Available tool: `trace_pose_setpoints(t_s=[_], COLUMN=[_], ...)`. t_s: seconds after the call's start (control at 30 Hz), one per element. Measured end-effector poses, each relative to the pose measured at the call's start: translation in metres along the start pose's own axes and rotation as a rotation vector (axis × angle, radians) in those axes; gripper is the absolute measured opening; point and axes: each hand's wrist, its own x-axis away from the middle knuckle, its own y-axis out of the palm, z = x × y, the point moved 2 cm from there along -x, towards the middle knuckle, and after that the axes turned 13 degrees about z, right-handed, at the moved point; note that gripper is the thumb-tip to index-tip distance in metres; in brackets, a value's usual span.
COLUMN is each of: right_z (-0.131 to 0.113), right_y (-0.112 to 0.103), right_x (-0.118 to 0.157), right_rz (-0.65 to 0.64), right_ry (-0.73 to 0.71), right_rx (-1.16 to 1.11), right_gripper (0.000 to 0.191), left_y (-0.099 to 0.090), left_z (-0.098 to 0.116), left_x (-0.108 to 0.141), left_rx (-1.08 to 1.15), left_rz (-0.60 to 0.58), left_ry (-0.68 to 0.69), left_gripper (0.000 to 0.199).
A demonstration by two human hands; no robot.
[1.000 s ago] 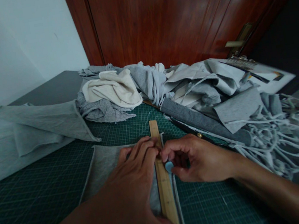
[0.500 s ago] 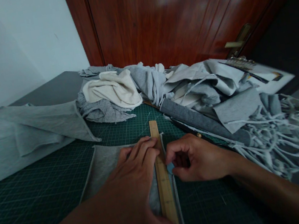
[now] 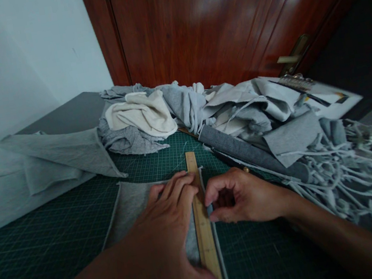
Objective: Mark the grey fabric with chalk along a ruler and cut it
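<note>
A wooden ruler [image 3: 205,236] lies lengthwise on a piece of grey fabric [image 3: 134,200], close to the fabric's right edge. Spread out over both is my left hand [image 3: 172,227], its fingertips on the ruler's upper part and its thumb on the lower part. My right hand [image 3: 240,194] is at the ruler's right side, thumb and forefinger pinching a small blue tailor's chalk [image 3: 209,210]. The chalk sits against the ruler's edge, over the narrow fabric margin, mostly covered by the fingers.
Under the work is a green cutting mat [image 3: 63,236]. Folded grey fabric [image 3: 60,155] lies at left. Behind are heaped grey cloths, a cream cloth [image 3: 142,113], a dark grey roll [image 3: 244,148], a clipboard [image 3: 336,97] and tangled fabric strips [image 3: 339,180]. A wooden door [image 3: 188,25] stands beyond.
The chalk in my right hand has turned, showing a narrower sliver than before. Both hands stay at nearly the same spots along the ruler. The view has shifted slightly.
</note>
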Motion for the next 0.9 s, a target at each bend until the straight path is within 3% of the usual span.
trace_pose_setpoints(t_s=[0.23, 0.43, 0.67, 0.9], right_z=[-0.003, 0.003, 0.008, 0.001], right_y=[0.0, 0.002, -0.003, 0.0], right_x=[0.0, -0.004, -0.015, -0.016], right_rz=[-0.016, -0.025, 0.179, 0.307], right_ry=[-0.049, 0.034, -0.125, -0.148], right_rx=[0.066, -0.009, 0.186, 0.339], right_gripper=[0.014, 0.019, 0.007, 0.012], left_y=[-0.002, -0.004, -0.004, -0.003], left_z=[0.004, 0.007, 0.006, 0.004], left_x=[-0.003, -0.005, -0.001, 0.001], left_rx=[-0.023, -0.023, -0.051, -0.015], left_rz=[-0.04, -0.062, -0.064, -0.044], left_ry=[-0.035, -0.048, -0.059, -0.036], left_gripper=[0.109, 0.103, 0.118, 0.125])
